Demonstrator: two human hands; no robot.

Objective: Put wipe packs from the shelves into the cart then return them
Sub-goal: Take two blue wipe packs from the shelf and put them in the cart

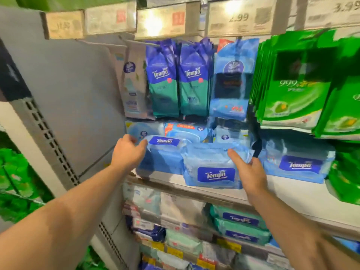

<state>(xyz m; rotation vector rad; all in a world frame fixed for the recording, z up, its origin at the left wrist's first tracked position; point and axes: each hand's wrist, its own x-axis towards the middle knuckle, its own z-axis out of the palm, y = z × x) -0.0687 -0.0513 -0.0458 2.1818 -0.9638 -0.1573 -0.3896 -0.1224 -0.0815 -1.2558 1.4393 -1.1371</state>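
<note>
Left hand (127,151), fingers loose & apart, touches the left end of a blue wipe pack (165,154) on the shelf (292,190). Next pack (212,168) sits at the shelf's front edge. Right hand (248,172) rests on its right side w/ thumb on top; fingers behind, can't tell if gripping. Green packs (292,78) hang far right.

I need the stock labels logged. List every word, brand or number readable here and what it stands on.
"Tempo": light blue flat wipe pack under the right hand.
"Tempo": light blue pack by the left hand.
"Tempo": light blue pack at right.
"Tempo": two blue-and-teal hanging packs.
"999": green hanging pack.
"2.99": shelf price tag.
"3.99": price tag, cut off.
Other tags and small print: too blurred.
</note>
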